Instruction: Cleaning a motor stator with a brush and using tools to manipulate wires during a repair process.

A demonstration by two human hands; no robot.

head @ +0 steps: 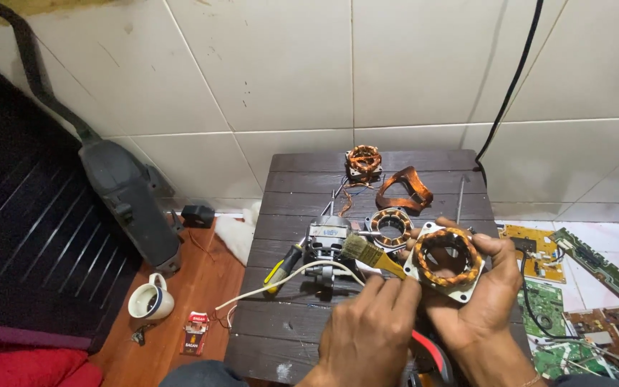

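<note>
Right hand (492, 287): I am seeing it gripping one stator (447, 259), a white square frame with copper winding round the bore, held up just above the near edge of the desk (288, 337).

Left hand (367, 330): I am seeing it pinching one brush (367, 254) by its yellow handle, bristles pointing left, away from the stator.

Progress, as I am judging it: the brushing is under way. The winding is looking clean at the top, and I cannot tell how much dust is remaining.

Count on the desk:
- 1 motor (326, 244), stripped, lying just left of the brush.
- 2 further wound cores: one ring (391, 226) behind the brush, one core (364, 160) at the far edge.
- 1 loose coil (404, 188), brown.
- 1 screwdriver (281, 266), yellow grip.
- 1 white cable (281, 281).

Count on the floor:
- 1 cup (150, 299).
- 1 small red-and-white packet (195, 332).
- Several circuit boards (547, 301) on the right, partly cut off, so I am not counting them exactly.
</note>
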